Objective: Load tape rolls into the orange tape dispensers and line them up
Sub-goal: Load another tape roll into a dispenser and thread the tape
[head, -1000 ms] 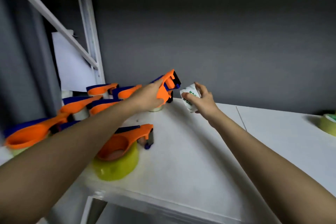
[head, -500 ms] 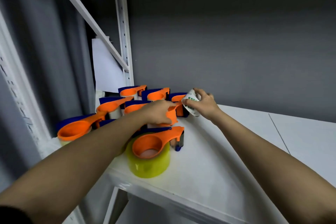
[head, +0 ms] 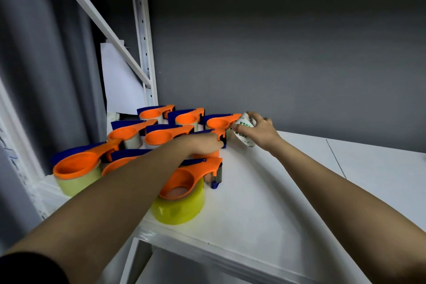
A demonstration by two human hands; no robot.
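Setting a loaded dispenser into the group looks like the step in hand: left hand (head: 202, 145) lies over an orange dispenser (head: 220, 137) in the middle row, fingers curled down round its top, so clamped on it. Right hand (head: 258, 130) holds a white wrapper (head: 244, 131) w/ green print, thumb and fingers closed round it, touching the nose end of the back-row dispenser (head: 219, 122). Whether that white thing is a roll's label or loose packaging can't be told.

Other loaded dispensers stand in rows toward the shelf's back left corner; nearest one sits on a yellow tape roll (head: 178, 205) near the front edge, another (head: 76, 168) at far left, all on the white shelf (head: 265, 203).

To do it well, prob: press the held dispenser flat so its roll sits square on the shelf, point its handle the same way as the neighbours, close up to the one beside it w/o knocking it. Keep the right hand's wrapper clear of the cutter ends; it could snag. Front dispenser sits out of line w/ the rest & near the edge, so likely needs nudging back after
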